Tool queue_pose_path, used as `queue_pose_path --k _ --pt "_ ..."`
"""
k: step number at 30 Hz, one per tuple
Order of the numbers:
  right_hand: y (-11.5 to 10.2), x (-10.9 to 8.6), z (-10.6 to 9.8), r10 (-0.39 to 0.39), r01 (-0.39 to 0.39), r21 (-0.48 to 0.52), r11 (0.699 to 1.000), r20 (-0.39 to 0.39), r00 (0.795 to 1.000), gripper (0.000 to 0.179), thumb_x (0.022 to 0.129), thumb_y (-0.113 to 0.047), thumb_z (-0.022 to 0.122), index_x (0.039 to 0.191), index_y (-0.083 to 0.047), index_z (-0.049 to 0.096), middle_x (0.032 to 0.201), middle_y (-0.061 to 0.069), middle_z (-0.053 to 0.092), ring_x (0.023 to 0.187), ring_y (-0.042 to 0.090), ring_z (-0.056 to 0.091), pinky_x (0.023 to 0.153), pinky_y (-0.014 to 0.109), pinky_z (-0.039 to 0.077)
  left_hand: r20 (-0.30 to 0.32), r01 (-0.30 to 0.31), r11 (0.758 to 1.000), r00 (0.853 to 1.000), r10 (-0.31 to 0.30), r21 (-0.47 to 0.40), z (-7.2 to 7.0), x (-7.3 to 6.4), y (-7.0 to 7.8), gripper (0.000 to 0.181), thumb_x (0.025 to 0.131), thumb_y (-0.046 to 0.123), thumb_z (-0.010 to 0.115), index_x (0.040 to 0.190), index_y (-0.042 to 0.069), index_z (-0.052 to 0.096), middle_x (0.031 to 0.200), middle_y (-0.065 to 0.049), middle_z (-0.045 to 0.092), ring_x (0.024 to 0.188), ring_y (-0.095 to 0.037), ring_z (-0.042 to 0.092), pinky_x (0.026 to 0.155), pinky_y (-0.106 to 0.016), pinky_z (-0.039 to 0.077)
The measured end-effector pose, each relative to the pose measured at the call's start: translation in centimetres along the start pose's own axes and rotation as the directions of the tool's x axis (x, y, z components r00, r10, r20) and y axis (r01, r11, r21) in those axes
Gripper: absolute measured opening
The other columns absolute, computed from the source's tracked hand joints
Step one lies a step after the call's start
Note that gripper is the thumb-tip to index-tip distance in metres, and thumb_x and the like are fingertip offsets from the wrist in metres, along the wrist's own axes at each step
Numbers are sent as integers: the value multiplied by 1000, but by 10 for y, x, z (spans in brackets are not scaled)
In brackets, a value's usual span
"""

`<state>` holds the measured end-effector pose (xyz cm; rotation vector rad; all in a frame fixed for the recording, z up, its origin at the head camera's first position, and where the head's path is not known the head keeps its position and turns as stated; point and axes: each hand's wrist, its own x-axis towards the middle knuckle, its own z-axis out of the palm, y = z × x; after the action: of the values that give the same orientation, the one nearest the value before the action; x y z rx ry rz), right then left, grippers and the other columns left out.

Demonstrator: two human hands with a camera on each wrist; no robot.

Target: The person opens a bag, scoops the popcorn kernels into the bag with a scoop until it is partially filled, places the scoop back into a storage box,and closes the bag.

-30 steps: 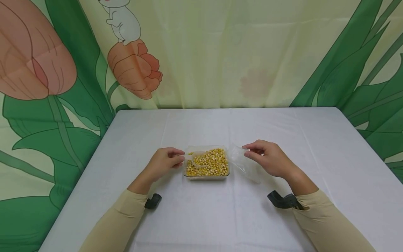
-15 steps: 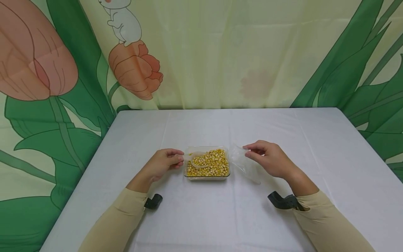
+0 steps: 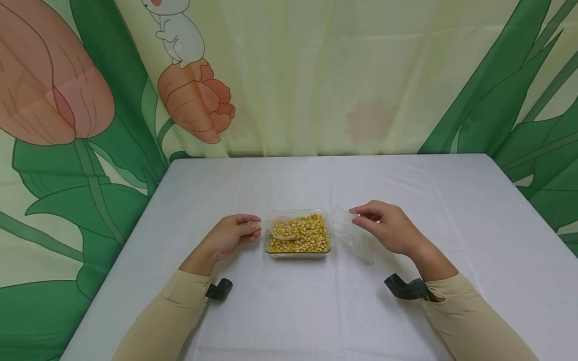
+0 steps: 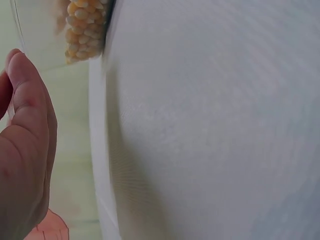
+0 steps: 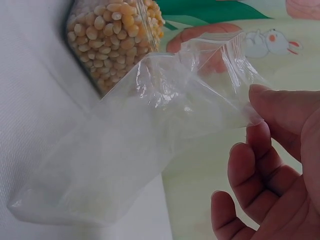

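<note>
A clear rectangular container (image 3: 295, 255) of yellow corn kernels (image 3: 316, 234) stands mid-table in the head view. At its left, my left hand (image 3: 227, 236) pinches the thin handle of a translucent spoon (image 3: 285, 237), whose bowl lies over the corn with kernels in it. In the left wrist view, the fingers (image 4: 30, 100) hide most of the handle. Right of the container, my right hand (image 3: 389, 226) pinches the top edge of a clear plastic zip bag (image 5: 105, 160) between thumb and index finger. The bag hangs slack beside the container, with no kernels showing inside.
A white cloth (image 3: 289, 316) covers the table. Behind it hangs a curtain (image 3: 316, 75) printed with tulips and a rabbit. Black wrist mounts (image 3: 220, 289) stick out from both sleeves near the tabletop.
My left hand has drawn slightly left, and the spoon's bowl has shifted with it, now showing kernels heaped in it. The right hand and the bag have hardly moved.
</note>
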<state>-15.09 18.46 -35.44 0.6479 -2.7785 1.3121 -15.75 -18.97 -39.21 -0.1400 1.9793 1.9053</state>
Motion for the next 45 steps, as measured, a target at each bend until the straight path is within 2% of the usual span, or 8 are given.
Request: queue_pose_path --k 5,13,18,33,45 --pt "0 0 0 11 -11 2 1000 -5 1000 23 95 -13 70 116 -2 73 96 0 68 86 19 59 67 26 50 23 22 998 1000 -21 -58 -2 0 -2 33 103 -1 52 132 -14 46 91 -5 65 80 -8 65 73 -19 55" --pt "1 0 0 1 -1 -4 1000 -5 1000 25 96 -15 70 116 0 72 96 1 68 84 19 57 64 25 48 41 24 994 999 -19 -110 -4 -1 -1 34 104 -1 50 134 -15 44 91 -4 66 81 -7 65 74 -19 55" --pt "-1 0 0 2 -2 1 1000 -14 1000 23 96 -14 70 115 -1 73 96 1 68 84 19 58 66 26 49 50 0 990 999 7 -140 -4 -1 -2 38 104 0 51 136 -17 40 90 -3 65 83 -7 65 77 -19 55" --pt "-5 3 0 -16 16 4 1000 -3 1000 24 95 -13 71 116 -1 72 94 0 67 87 19 60 68 26 51 55 -60 977 996 72 -203 2 0 -2 35 105 3 50 135 -13 42 94 -3 64 85 -7 64 80 -20 55" --pt "-7 3 2 -34 33 -34 999 -13 999 22 95 -10 71 115 -2 74 91 -2 65 88 19 59 71 27 51 74 -137 964 985 158 -227 16 -5 8 36 105 -1 46 136 -17 38 93 0 64 85 -6 66 81 -20 55"
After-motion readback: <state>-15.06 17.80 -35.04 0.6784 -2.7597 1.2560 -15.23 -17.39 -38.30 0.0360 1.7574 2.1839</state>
